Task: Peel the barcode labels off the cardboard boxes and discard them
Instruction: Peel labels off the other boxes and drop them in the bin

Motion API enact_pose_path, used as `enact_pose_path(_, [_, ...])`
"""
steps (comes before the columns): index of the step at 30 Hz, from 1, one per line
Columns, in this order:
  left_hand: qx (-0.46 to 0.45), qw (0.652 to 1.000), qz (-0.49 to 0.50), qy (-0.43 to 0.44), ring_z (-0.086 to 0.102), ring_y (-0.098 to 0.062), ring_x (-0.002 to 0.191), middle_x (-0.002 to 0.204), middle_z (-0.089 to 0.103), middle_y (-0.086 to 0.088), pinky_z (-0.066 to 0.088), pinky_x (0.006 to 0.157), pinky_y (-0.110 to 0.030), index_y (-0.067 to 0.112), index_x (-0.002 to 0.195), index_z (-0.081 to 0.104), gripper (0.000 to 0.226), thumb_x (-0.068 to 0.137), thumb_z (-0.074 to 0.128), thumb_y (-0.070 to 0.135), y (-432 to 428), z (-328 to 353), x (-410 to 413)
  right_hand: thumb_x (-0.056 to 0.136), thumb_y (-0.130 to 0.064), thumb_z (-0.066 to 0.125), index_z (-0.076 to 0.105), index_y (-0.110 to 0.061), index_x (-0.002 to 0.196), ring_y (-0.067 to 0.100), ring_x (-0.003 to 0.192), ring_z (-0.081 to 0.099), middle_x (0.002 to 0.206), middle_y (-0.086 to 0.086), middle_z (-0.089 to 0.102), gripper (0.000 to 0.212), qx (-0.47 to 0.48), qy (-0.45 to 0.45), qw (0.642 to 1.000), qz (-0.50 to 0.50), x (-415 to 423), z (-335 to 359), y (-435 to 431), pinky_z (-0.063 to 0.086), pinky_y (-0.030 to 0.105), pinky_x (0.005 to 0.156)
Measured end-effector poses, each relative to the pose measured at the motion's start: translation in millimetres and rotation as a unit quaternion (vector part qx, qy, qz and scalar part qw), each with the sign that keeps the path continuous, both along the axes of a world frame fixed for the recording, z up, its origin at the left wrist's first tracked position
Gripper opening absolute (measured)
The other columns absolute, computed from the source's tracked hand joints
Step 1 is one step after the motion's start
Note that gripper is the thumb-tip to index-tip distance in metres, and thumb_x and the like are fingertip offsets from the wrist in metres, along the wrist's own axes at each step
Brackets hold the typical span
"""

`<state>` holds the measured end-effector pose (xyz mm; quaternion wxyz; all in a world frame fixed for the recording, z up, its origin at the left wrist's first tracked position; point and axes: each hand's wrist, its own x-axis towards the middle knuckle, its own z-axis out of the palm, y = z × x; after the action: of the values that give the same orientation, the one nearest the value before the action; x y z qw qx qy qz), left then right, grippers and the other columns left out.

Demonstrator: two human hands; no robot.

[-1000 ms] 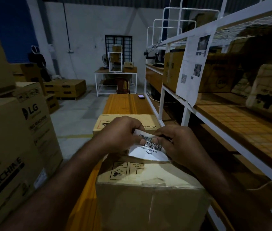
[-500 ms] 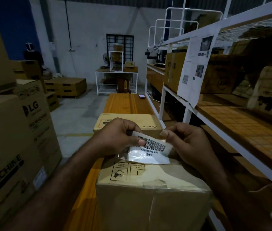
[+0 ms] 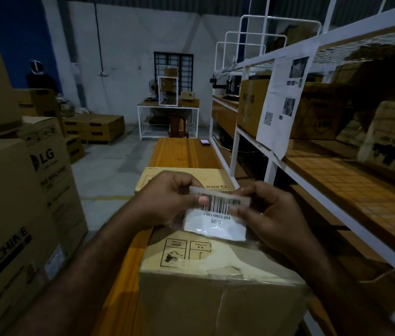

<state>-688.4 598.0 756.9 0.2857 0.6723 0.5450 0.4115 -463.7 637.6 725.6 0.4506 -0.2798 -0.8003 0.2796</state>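
Both hands meet over the far end of the nearest cardboard box (image 3: pixel 215 287), which stands on a long orange wooden worktop (image 3: pixel 179 151). Between them they hold the barcode label (image 3: pixel 215 221), a white slip with black bars and a printed number, tilted up towards the camera. The left hand (image 3: pixel 167 200) is curled, its thumb pressed on the label's upper left part and pinching it against the fingers behind. The right hand (image 3: pixel 271 214) is curled too, its fingers (image 3: pixel 237 210) pinching the label's right edge. The label's top edge stands free in the air, while its lower edge lies down at the box top; whether that edge is stuck there cannot be told. Printed handling symbols show on the box top just below the label, and clear tape runs over the near edge. Just behind this box sits a second cardboard box (image 3: pixel 215 177) marked PICO, its top partly hidden by the hands. Beyond it the worktop's wood runs on, with a phone (image 3: pixel 205 141) near the far right corner. A strip of worktop shows along the near box's left side. On the right a white shelving rack (image 3: pixel 271 166) stands close beside the worktop, and a printed sheet (image 3: pixel 283 105) hangs from its frame. On the left, a band of grey floor (image 3: pixel 109 170) lies between the worktop and a stack of large LG cartons (image 3: pixel 22 202).
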Motion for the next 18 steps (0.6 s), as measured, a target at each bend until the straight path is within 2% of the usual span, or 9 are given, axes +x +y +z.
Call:
enact_pose_path(2, [0.011, 1.000, 0.008, -0.008, 0.072, -0.009, 0.077, 0.084, 0.075, 0.001, 0.057, 0.063, -0.026, 0.015, 0.090, 0.070, 0.007, 0.084, 0.072, 0.016, -1, 4, -4, 0.080, -0.030, 0.068, 0.063, -0.024, 0.096, 0.016, 0.083, 0.072, 0.092, 0.003, 0.069, 0.018, -0.001, 0.051, 0.999, 0.008, 0, 2, -4, 0.061, 0.032, 0.057])
enact_pose_path(5, [0.058, 0.998, 0.033, 0.001, 0.071, -0.010, 0.082, 0.089, 0.074, 0.000, 0.060, 0.071, -0.030, 0.017, 0.091, 0.069, 0.007, 0.085, 0.071, 0.018, -1, 6, -6, 0.081, -0.030, 0.069, 0.062, -0.016, 0.103, 0.019, 0.081, 0.073, 0.093, 0.006, 0.069, 0.027, -0.031, 0.090, 0.995, 0.014, -1, 4, -4, 0.060, 0.029, 0.056])
enact_pose_path(8, [0.087, 0.984, 0.090, -0.124, 0.074, -0.018, 0.080, 0.088, 0.076, -0.007, 0.062, 0.068, -0.035, 0.009, 0.095, 0.068, 0.012, 0.086, 0.070, 0.018, 4, 0, -5, 0.092, -0.032, 0.065, 0.064, -0.010, 0.102, 0.019, 0.076, 0.070, 0.087, 0.004, 0.069, 0.024, -0.007, 0.125, 0.992, -0.007, -1, 7, 1, 0.057, 0.027, 0.060])
enact_pose_path(10, [0.083, 0.974, 0.119, -0.175, 0.075, -0.023, 0.080, 0.089, 0.077, -0.008, 0.062, 0.068, -0.041, 0.008, 0.098, 0.067, 0.015, 0.090, 0.068, 0.020, 9, -10, -4, 0.092, -0.033, 0.060, 0.067, -0.015, 0.101, 0.016, 0.078, 0.068, 0.087, -0.001, 0.069, 0.020, 0.003, 0.109, 0.993, -0.048, 0, 6, 0, 0.058, 0.030, 0.063])
enact_pose_path(13, [0.067, 0.954, 0.158, -0.247, 0.074, -0.029, 0.079, 0.091, 0.077, -0.011, 0.061, 0.069, -0.046, 0.007, 0.104, 0.067, 0.020, 0.094, 0.063, 0.024, 20, -26, 3, 0.080, -0.062, 0.053, 0.066, -0.038, 0.107, 0.009, 0.089, 0.067, 0.102, -0.012, 0.068, 0.039, -0.068, -0.040, 0.994, -0.070, 1, 15, -23, 0.061, 0.036, 0.067])
enact_pose_path(15, [0.069, 0.945, 0.186, -0.258, 0.072, -0.027, 0.077, 0.091, 0.076, -0.010, 0.059, 0.069, -0.046, 0.008, 0.103, 0.067, 0.020, 0.098, 0.058, 0.025, 28, -31, 6, 0.064, -0.084, 0.041, 0.054, -0.049, 0.128, 0.003, 0.110, 0.061, 0.129, -0.019, 0.058, 0.074, -0.131, -0.253, 0.958, -0.037, -4, 23, -45, 0.059, 0.039, 0.086])
enact_pose_path(16, [0.065, 0.946, 0.196, -0.252, 0.072, -0.029, 0.079, 0.092, 0.075, -0.009, 0.058, 0.071, -0.048, 0.011, 0.101, 0.067, 0.020, 0.099, 0.056, 0.027, 32, -33, 5, 0.062, -0.088, 0.032, 0.040, -0.050, 0.140, 0.002, 0.130, 0.045, 0.147, -0.020, 0.044, 0.088, -0.119, -0.376, 0.919, -0.028, -9, 26, -54, 0.046, 0.042, 0.106])
enact_pose_path(17, [0.055, 0.950, 0.202, -0.234, 0.072, -0.030, 0.082, 0.092, 0.075, -0.009, 0.058, 0.075, -0.050, 0.013, 0.099, 0.066, 0.021, 0.101, 0.053, 0.030, 34, -33, 5, 0.065, -0.089, 0.025, 0.024, -0.048, 0.150, 0.001, 0.143, 0.018, 0.159, -0.021, 0.022, 0.094, -0.090, -0.469, 0.878, -0.020, -15, 25, -61, 0.023, 0.041, 0.118])
enact_pose_path(18, [0.044, 0.955, 0.206, -0.210, 0.072, -0.029, 0.083, 0.092, 0.074, -0.007, 0.059, 0.076, -0.051, 0.015, 0.098, 0.066, 0.023, 0.102, 0.050, 0.032, 35, -34, 5, 0.069, -0.087, 0.019, 0.010, -0.044, 0.154, -0.003, 0.140, -0.005, 0.162, -0.022, 0.003, 0.096, -0.061, -0.522, 0.851, -0.012, -20, 25, -63, 0.006, 0.035, 0.117])
